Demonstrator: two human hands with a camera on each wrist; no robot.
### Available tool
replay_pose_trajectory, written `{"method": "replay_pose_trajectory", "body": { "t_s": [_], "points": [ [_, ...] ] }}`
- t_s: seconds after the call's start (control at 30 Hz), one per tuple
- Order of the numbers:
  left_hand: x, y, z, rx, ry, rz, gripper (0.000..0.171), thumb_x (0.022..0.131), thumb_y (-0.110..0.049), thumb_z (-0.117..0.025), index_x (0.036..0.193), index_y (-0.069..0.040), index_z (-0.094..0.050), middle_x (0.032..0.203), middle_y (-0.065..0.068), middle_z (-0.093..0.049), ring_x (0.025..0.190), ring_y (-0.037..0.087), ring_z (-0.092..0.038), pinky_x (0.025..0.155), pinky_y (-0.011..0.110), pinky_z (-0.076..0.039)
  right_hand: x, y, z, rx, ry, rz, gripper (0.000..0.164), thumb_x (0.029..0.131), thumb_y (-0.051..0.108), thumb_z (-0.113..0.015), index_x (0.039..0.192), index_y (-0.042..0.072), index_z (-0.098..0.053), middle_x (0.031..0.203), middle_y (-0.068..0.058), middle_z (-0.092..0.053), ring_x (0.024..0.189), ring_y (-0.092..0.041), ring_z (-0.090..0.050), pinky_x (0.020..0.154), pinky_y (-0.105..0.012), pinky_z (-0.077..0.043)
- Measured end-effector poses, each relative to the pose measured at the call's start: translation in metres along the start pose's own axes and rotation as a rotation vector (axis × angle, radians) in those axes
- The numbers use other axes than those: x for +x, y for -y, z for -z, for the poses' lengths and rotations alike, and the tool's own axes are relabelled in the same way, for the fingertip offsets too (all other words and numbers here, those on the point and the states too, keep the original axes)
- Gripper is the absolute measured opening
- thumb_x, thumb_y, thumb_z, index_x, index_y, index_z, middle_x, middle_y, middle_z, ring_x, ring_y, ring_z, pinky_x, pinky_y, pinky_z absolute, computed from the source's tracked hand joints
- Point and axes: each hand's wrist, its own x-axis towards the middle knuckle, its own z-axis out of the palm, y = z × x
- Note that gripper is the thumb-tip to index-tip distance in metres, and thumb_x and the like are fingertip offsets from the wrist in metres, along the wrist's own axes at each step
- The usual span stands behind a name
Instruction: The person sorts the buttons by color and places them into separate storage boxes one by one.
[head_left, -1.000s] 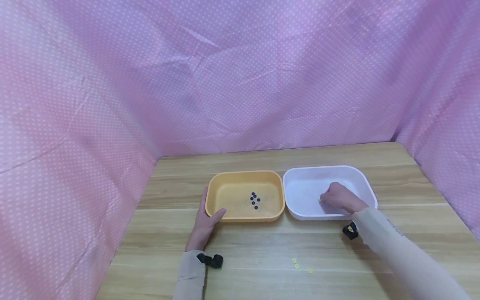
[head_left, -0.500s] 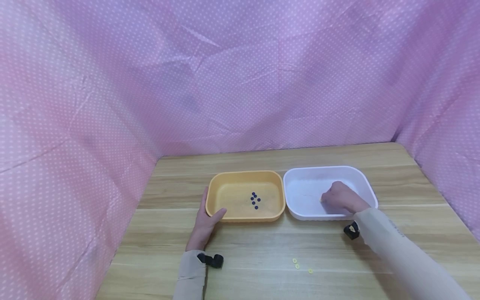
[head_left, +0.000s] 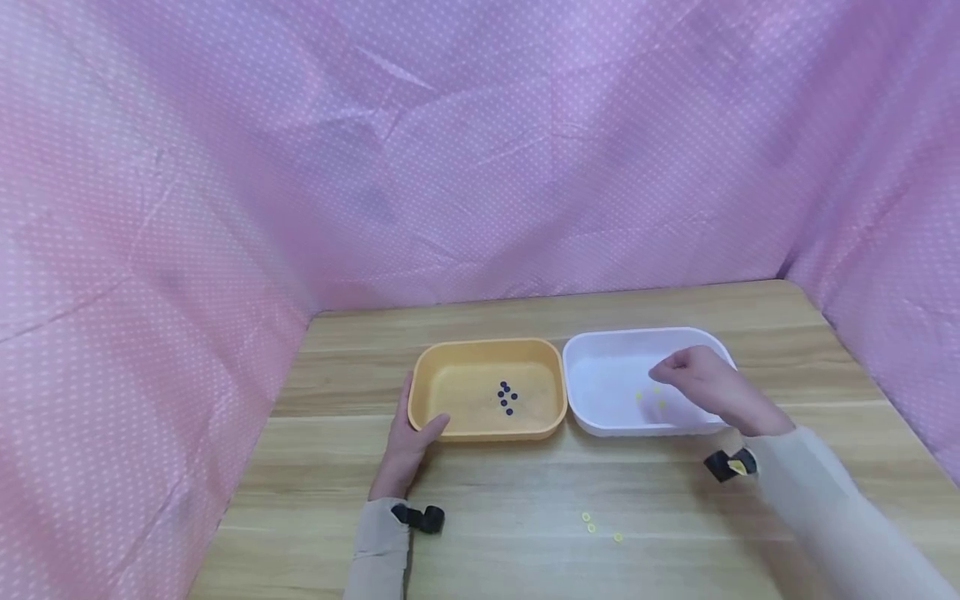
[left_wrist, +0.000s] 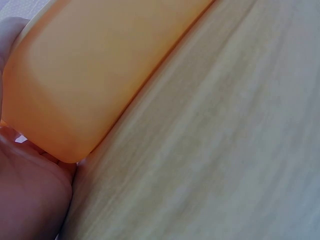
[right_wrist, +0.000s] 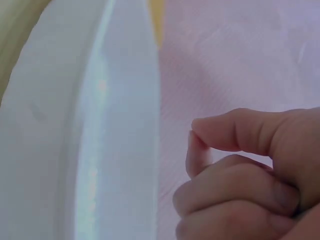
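My left hand (head_left: pixel 408 442) holds the near left corner of a yellow plastic tray (head_left: pixel 487 437), thumb at the rim and fingers along the outer side. In the left wrist view the palm (left_wrist: pixel 30 190) lies against the tray's corner (left_wrist: pixel 75 100). Several small dark blue beads (head_left: pixel 504 403) lie in that tray. Above the white tray (head_left: pixel 637 431), my right hand (head_left: pixel 705 382) has its fingers curled. The right wrist view shows thumb and index fingertip (right_wrist: pixel 200 125) touching, with nothing visible between them. Three small yellow rings (head_left: pixel 662 405) lie in the white tray.
Three more yellow rings (head_left: pixel 592 528) lie on the wooden table (head_left: pixel 510 550) in front of the trays. The two trays stand side by side. A pink dotted cloth (head_left: pixel 480 167) hangs behind the table and along its sides.
My right hand has lifted from the white tray's floor and moved up and to the right, leaving yellow rings in view there. My left hand keeps its hold on the yellow tray.
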Motion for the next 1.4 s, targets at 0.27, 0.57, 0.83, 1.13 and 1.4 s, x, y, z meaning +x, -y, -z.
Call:
{"method": "replay_pose_trajectory", "body": {
  "t_s": [0.27,0.57,0.83,1.13,1.4],
  "points": [
    [0.002,0.001,0.001,-0.014,0.003,0.004,0.098,0.084,-0.014,-0.076,0.157,-0.031,-0.013,0.158,-0.012,-0.020,0.142,0.012,-0.022,0.117,0.037,-0.015,-0.039,0.029,-0.018,0.021,0.025,0.063,0.031,0.096,0.031,-0.060,0.101,0.003,-0.071,0.097,-0.006,-0.068,0.084,-0.017,-0.055,0.073,-0.031,-0.045],
    [0.002,0.001,0.000,-0.014,0.013,-0.006,0.098,0.085,-0.013,-0.076,0.157,-0.029,-0.012,0.158,-0.010,-0.020,0.142,0.013,-0.023,0.117,0.038,-0.015,-0.067,0.024,-0.077,0.167,0.209,0.165,0.015,0.092,0.018,-0.066,0.093,0.004,-0.069,0.080,0.001,-0.062,0.073,-0.010,-0.054,0.063,-0.024,-0.047],
    [0.002,0.000,0.001,-0.023,0.021,0.007,0.099,0.086,-0.012,-0.075,0.157,-0.030,-0.009,0.160,-0.008,-0.016,0.143,0.015,-0.020,0.117,0.038,-0.013,-0.068,-0.001,-0.120,0.087,0.275,0.155,0.016,0.084,0.021,-0.074,0.091,0.011,-0.063,0.068,0.003,-0.050,0.058,-0.007,-0.045,0.051,-0.024,-0.038],
    [-0.001,-0.005,0.001,-0.029,0.026,0.013,0.097,0.085,-0.011,-0.075,0.157,-0.030,-0.012,0.158,-0.009,-0.020,0.142,0.014,-0.023,0.117,0.036,-0.016,-0.065,-0.013,-0.136,0.023,0.222,0.176,0.019,0.080,0.016,-0.077,0.091,0.012,-0.062,0.065,0.004,-0.047,0.056,-0.006,-0.043,0.051,-0.026,-0.038],
    [0.001,0.001,0.002,-0.014,0.016,-0.009,0.097,0.085,-0.014,-0.077,0.156,-0.034,-0.014,0.158,-0.009,-0.020,0.142,0.014,-0.023,0.117,0.037,-0.016,-0.062,-0.015,-0.136,0.012,0.216,0.151,0.014,0.082,0.014,-0.075,0.088,0.014,-0.062,0.065,0.004,-0.047,0.056,-0.008,-0.043,0.050,-0.026,-0.036]
  ]
}}
